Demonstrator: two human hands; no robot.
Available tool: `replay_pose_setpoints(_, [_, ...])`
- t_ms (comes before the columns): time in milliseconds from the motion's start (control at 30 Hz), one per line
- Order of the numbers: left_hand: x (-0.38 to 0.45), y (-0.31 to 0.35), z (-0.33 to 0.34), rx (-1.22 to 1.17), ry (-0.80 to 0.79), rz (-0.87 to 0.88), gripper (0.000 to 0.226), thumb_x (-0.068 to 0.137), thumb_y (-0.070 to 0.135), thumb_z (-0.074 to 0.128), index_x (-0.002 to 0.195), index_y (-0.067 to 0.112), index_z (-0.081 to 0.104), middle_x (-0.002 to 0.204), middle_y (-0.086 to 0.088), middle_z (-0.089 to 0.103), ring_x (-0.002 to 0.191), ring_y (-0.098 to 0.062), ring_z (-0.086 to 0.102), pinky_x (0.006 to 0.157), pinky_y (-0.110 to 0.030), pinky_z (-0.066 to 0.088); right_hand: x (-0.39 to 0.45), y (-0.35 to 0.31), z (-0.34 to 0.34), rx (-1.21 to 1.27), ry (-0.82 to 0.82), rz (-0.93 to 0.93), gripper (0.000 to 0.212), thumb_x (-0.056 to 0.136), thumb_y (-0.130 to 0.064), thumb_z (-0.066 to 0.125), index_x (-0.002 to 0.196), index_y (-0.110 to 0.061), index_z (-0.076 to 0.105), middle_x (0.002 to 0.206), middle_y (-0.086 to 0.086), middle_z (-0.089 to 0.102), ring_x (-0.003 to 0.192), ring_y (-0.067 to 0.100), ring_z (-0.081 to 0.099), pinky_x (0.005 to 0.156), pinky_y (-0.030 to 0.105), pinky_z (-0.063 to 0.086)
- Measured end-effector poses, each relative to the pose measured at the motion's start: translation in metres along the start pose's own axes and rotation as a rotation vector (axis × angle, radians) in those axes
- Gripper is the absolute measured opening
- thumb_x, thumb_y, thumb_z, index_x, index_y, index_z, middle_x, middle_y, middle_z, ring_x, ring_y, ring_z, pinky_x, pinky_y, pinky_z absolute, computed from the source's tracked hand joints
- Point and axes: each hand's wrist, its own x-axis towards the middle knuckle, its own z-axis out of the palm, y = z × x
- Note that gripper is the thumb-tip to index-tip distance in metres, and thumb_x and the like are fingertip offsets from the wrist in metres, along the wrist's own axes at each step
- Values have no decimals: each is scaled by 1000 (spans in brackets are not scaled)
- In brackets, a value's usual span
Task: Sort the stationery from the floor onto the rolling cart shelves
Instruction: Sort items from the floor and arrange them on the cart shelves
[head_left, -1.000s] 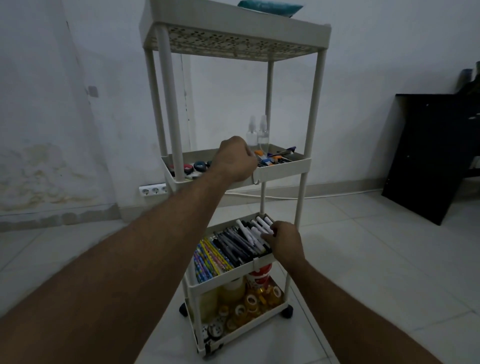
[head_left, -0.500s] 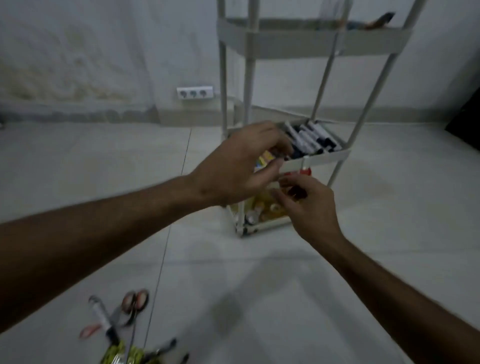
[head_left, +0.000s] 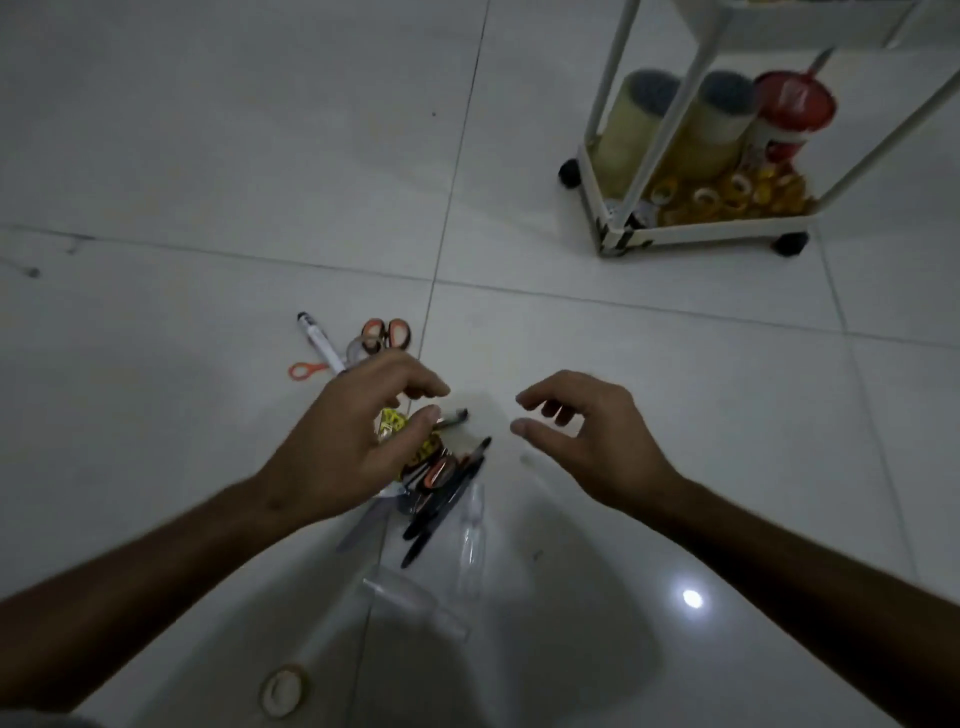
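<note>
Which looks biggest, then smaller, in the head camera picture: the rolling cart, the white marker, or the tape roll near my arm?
1. rolling cart, biggest though only partly in view.
2. white marker.
3. tape roll, which lies nearer the camera, so its rank against the marker is unsure.

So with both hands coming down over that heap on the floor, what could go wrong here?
The pile is tangled: dark pens, scissors and yellow bits overlap, so the left hand may lift several sorts at once and misfile them. Scissors lie in the heap; a hasty grab could meet a blade. The clear plastic pieces near the right hand barely show against the pale floor and could be overlooked or knocked aside.
</note>
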Motion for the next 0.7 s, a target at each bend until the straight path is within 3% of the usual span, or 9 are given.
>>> replay_pose_setpoints(167, [-68,-32,22,-111,11,-218,15,90,15,69,104,22,69,87,14,64,79,-10,63,66,-21,47,-26,6,41,-57,-286,-23,17,88,-30,76,102,-21,73,86,-15,64,74,4,57,68,24,50])
replay_pose_setpoints(300, [-101,-48,41,-98,-37,-364,17,86,26,71,102,30,68,83,10,65,73,-11,62,66,-33,51,-35,4,72,-238,-393,154,39,81,-57,75,93,-20,68,77,-9,66,70,7,60,66,31,50])
replay_pose_setpoints(400, [-113,-54,46,-3,-218,-247,27,83,43,69,108,32,67,96,15,64,88,-6,60,77,-39,52,-46,2,98,-260,-337,359,60,74,-66,74,110,-19,61,83,-3,72,78,14,66,68,33,53])
replay_pose_setpoints(500, [-118,-58,50,140,-453,-87,48,76,60,70,116,34,67,111,13,62,105,-14,55,88,-37,47,-45,-2,109,-96,-300,522,71,68,-60,77,119,-14,59,84,5,74,69,17,70,61,35,58])
replay_pose_setpoints(600, [-123,-58,57,313,-592,-1,57,75,69,62,123,38,64,115,12,57,109,-16,50,86,-36,44,-43,-4,103,94,-303,614,49,76,-34,82,112,-10,59,74,9,75,54,20,70,48,31,55])
replay_pose_setpoints(700, [-130,-58,63,341,-600,72,47,80,63,64,119,36,66,110,10,60,104,-17,53,85,-35,43,-45,-3,94,231,-279,588,27,80,-20,79,100,-6,65,67,7,72,57,25,71,59,47,62])
